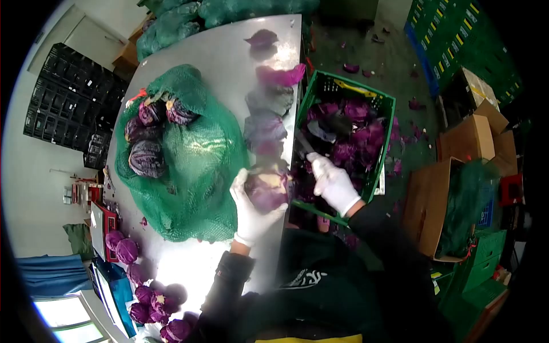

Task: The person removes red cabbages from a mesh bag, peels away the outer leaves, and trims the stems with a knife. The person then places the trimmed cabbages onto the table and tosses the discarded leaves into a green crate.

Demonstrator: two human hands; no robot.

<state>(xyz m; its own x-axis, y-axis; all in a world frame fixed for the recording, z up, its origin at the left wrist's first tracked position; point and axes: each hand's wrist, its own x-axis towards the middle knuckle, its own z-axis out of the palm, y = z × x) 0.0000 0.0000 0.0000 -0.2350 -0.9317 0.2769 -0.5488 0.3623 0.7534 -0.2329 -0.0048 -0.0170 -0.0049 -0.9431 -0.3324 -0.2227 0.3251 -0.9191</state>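
My left hand (255, 214), in a white glove, is wrapped round a red cabbage (267, 187) at the right edge of the metal table (217, 43). In my right hand (334, 186), also gloved, is a knife (306, 143), its blade blurred and pointing up and left over the green crate (390, 114). Purple leaves (354, 134) fill that crate. A green net bag (200, 154) lies on the table left of my hands, with several dark cabbages (147, 158) at its left side. Loose leaves (266, 128) form a line along the table edge.
Several peeled purple cabbages (127, 250) lie at the table's lower left, near a scale (104, 231). Full green net bags (171, 31) are at the far end. Cardboard boxes (466, 139) and stacked green crates (469, 43) stand on the right. Leaf scraps (416, 104) litter the floor.
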